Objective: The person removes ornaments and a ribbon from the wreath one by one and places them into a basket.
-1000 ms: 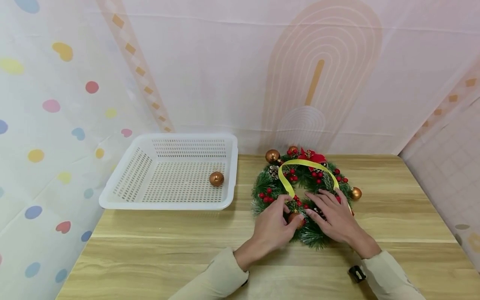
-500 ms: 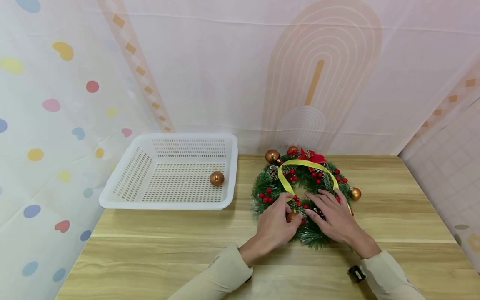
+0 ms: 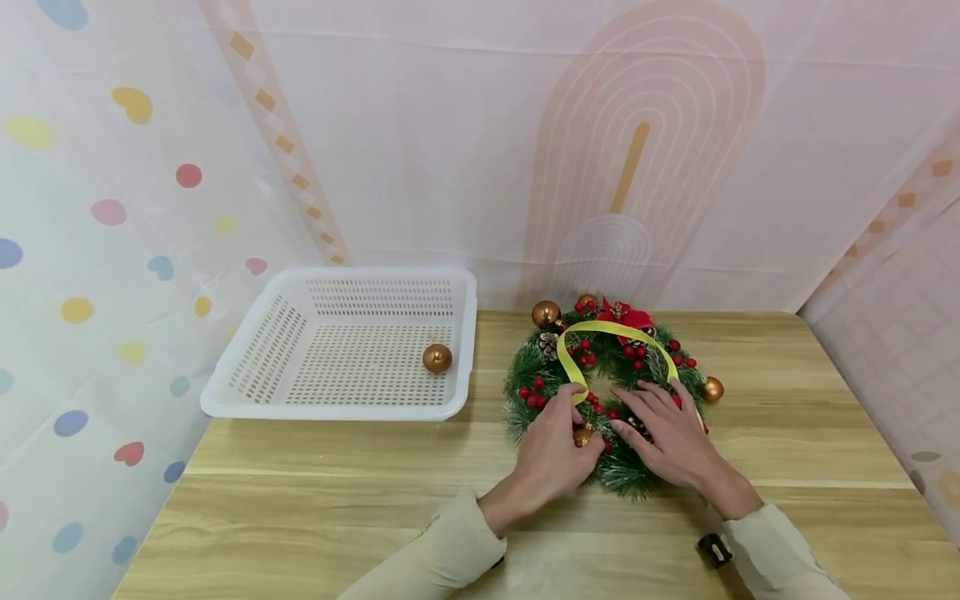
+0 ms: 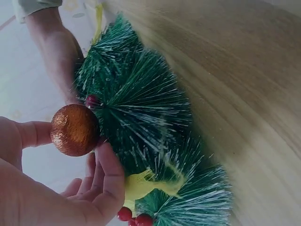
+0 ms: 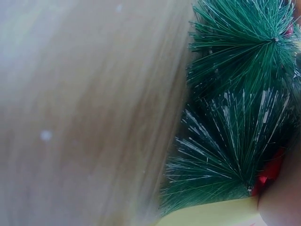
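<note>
A green Christmas wreath with red berries, pinecones and a red flower lies on the table. My left hand is at its near-left side, pinching a copper glitter bauble between thumb and finger. In the left wrist view the bauble sits right beside the pine needles and a red berry. A yellow ribbon arches over the wreath, its left end by my left fingers. My right hand rests on the near-right part of the wreath, fingers extended, partly covering a pinecone and the ribbon's right end.
To the left stands a white perforated basket with one copper bauble in it. Other baubles hang at the wreath's outer edge, such as a shiny one at upper left and another at right. A patterned curtain backs the table.
My left hand has shifted slightly right and the bauble in it a little up and left, now more covered by the fingers. The right hand has stayed in place.
</note>
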`<state>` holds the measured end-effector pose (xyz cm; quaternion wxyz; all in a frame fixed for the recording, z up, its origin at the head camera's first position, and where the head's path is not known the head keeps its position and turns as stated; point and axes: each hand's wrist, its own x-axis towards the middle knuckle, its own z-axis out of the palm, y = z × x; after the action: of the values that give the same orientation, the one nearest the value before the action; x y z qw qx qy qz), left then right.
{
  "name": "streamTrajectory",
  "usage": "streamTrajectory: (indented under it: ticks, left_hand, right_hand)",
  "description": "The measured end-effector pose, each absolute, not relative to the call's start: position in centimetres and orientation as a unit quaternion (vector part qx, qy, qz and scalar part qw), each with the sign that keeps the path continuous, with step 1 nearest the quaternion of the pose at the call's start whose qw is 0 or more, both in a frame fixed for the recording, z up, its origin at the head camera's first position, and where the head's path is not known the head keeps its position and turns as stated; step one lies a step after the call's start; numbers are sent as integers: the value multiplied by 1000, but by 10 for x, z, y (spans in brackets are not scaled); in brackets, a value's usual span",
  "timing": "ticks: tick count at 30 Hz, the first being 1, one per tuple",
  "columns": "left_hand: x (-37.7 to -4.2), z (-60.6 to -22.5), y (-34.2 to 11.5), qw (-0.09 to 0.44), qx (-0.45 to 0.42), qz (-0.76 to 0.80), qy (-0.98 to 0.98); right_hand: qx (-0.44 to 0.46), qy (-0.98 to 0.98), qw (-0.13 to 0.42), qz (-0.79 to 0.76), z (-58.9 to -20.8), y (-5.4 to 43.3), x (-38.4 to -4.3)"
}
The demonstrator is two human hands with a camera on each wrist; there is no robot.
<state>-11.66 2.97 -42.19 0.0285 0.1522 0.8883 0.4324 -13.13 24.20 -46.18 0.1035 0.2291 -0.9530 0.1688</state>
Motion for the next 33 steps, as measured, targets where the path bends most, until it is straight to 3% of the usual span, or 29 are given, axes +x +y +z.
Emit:
streamTrajectory:
  ticks: [12, 20, 33]
  left_hand:
    - [-127, -412, 23, 35, 162, 436, 885]
    - [-144, -416, 20, -14, 221, 398, 890]
    - [-151, -417, 20, 7, 273, 378, 885]
  right_hand:
    - [236, -949, 120, 172, -464, 244, -132]
    - [238, -948, 120, 172, -466, 244, -132]
    - [238, -947, 132, 174, -467, 244, -132]
